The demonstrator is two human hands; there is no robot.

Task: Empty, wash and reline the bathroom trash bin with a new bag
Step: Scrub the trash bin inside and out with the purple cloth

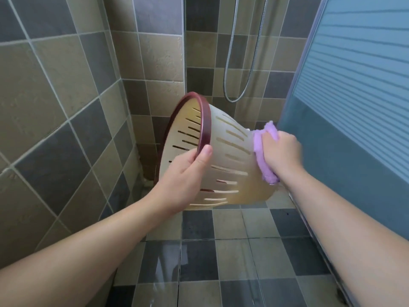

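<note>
A cream slotted trash bin [230,158] with a dark red rim [204,127] is held in the air on its side, its mouth facing left and its base to the right. My left hand [188,173] grips the rim, thumb on the outside and fingers inside the bin. My right hand [281,151] holds a purple cloth [262,160] and presses it against the bin's base end. The inside of the bin shows nothing in it.
I stand in a tiled shower corner. A metal shower hose [241,89] hangs in a loop on the back wall. A frosted glass door [354,107] is close on the right. The floor tiles [199,262] are wet.
</note>
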